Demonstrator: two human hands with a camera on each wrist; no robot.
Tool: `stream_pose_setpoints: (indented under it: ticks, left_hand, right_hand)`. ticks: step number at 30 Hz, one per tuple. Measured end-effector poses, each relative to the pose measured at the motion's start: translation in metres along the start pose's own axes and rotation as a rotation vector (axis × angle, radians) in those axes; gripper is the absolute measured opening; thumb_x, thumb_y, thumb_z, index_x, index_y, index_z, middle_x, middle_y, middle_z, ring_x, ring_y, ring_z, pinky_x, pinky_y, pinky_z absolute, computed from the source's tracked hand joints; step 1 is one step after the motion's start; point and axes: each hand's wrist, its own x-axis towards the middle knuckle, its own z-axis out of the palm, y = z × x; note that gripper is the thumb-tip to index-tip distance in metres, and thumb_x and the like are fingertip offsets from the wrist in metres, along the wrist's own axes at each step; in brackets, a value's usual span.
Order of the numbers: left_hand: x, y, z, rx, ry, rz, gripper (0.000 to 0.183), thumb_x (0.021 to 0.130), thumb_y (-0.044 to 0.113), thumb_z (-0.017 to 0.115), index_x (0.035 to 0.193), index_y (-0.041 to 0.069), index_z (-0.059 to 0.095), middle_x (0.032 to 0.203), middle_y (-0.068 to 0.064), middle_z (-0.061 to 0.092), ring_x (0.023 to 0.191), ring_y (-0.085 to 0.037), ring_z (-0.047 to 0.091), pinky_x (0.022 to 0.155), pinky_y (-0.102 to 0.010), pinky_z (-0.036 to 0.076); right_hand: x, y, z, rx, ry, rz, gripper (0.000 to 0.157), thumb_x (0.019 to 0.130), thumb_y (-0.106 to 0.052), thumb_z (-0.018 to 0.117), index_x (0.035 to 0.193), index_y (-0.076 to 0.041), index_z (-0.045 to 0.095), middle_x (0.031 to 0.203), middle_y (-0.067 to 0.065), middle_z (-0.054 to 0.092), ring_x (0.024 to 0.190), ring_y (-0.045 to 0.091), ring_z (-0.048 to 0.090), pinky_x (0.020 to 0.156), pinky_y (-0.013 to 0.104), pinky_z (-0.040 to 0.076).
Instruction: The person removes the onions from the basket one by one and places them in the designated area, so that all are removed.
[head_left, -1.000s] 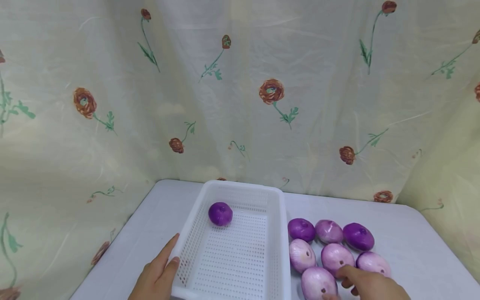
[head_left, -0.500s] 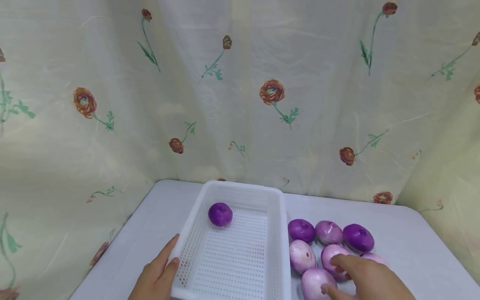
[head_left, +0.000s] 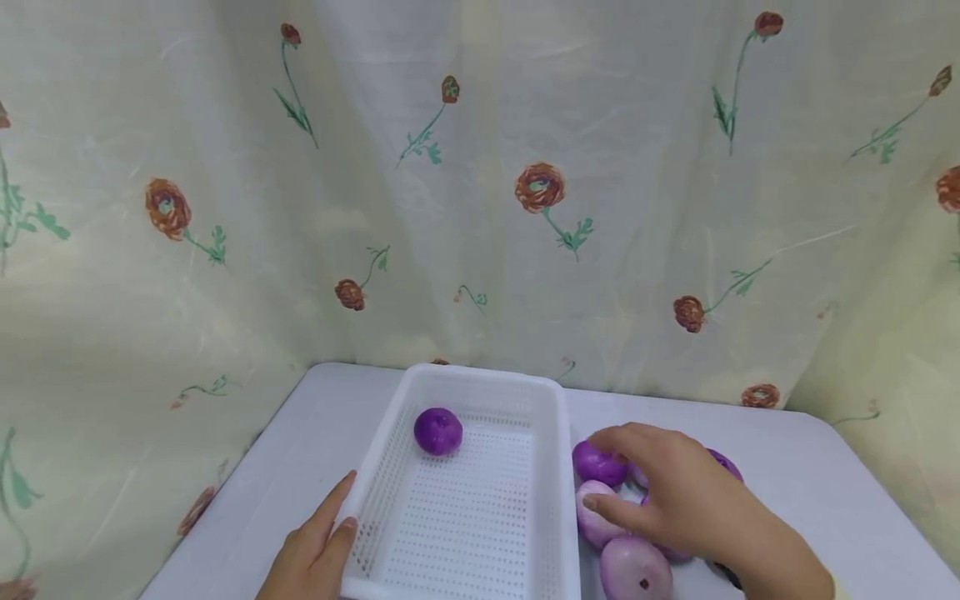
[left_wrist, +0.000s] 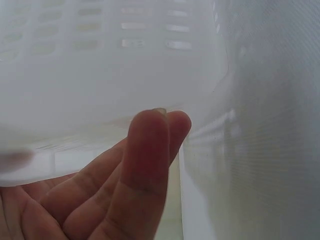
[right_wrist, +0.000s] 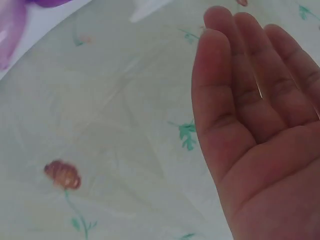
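Observation:
A white perforated plastic basket (head_left: pixel 567 517) stands on the table with one red onion (head_left: pixel 438 432) in its far left corner. My left hand (head_left: pixel 311 546) holds the basket's left rim. In the left wrist view its fingers (left_wrist: pixel 145 155) curl at the underside of the rim. Over the group of red onions right of the basket, my right hand (head_left: pixel 667 487) hovers with thumb and fingers spread, gripping nothing. Its fingertips overlap the dark purple onion (head_left: pixel 600 468) nearest the basket's wall. Below the thumb lies a paler onion (head_left: pixel 597 533). The right wrist view shows the bare palm (right_wrist: pixel 275 165).
Another pale onion (head_left: pixel 636 568) sits at the front of the group. A dark purple onion (head_left: pixel 729 465) peeks out behind my right hand, which hides others. A floral curtain (head_left: pixel 480 208) hangs behind the white table (head_left: pixel 825 483).
My right hand has moved up and away from me, from the nearer onions to above the far ones, and spread its fingers. The left hand stays at the basket.

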Motion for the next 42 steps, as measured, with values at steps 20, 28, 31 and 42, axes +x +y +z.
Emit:
stream_pose_setpoints:
  ticks: [20,28,31,42]
  left_hand:
    - [0.002,-0.004,-0.004,-0.013,-0.017,0.013,0.056,0.110,0.021,0.052,0.164,0.016,0.039,0.140,-0.023,0.063,0.098,-0.026,0.070,0.080,-0.056,0.057]
    - [0.003,-0.007,-0.001,-0.034,-0.021,0.036,0.055,0.110,0.020,0.052,0.164,0.015,0.041,0.139,-0.025,0.063,0.102,-0.030,0.070,0.083,-0.060,0.056]
    - [0.004,-0.007,-0.001,-0.036,-0.024,0.038,0.056,0.110,0.021,0.052,0.164,0.014,0.040,0.139,-0.026,0.063,0.101,-0.029,0.070,0.082,-0.060,0.056]
    - [0.006,-0.010,-0.003,-0.021,-0.026,0.053,0.056,0.110,0.022,0.052,0.164,0.014,0.040,0.137,-0.025,0.065,0.100,-0.028,0.069,0.084,-0.059,0.055]
  right_hand:
    - [0.140,-0.035,0.037,0.179,-0.181,-0.006,0.059,0.082,-0.039,0.091,0.131,-0.016,0.069,0.124,-0.002,0.071,0.103,0.015,0.069,0.088,0.039,0.056]
    - [0.170,-0.039,0.066,0.125,-0.221,0.085,0.061,0.079,-0.037,0.092,0.131,-0.016,0.070,0.116,-0.003,0.071,0.106,0.019,0.066,0.090,0.038,0.054]
    - [0.177,-0.039,0.078,0.082,-0.254,0.125,0.064,0.075,-0.036,0.095,0.131,-0.015,0.070,0.113,-0.002,0.071,0.109,0.021,0.064,0.093,0.040,0.053]
    - [0.200,-0.056,0.118,-0.024,-0.418,0.167,0.070,0.067,-0.033,0.102,0.128,-0.013,0.073,0.116,0.000,0.073,0.114,0.024,0.065,0.096,0.043,0.054]
